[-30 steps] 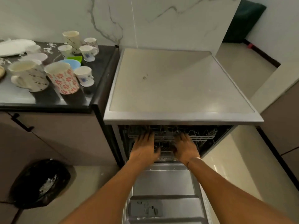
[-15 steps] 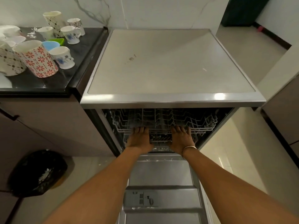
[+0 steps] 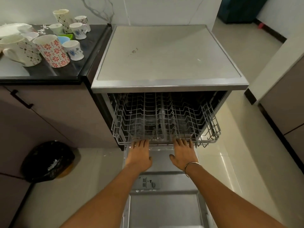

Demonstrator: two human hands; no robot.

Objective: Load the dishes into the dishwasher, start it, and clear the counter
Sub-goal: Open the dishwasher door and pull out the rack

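Your left hand (image 3: 139, 156) and right hand (image 3: 184, 153) reach near-straight fingers (image 3: 141, 143) to the half-out dishwasher rack (image 3: 164, 116), grip unclear; an uneven pull could jam it, with the mugs (image 3: 52, 50) waiting on the bench (image 3: 49, 72).

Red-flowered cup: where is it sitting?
Head view, upper left: the red-flowered cup stands on the black counter between a cream mug and a blue-flowered cup.
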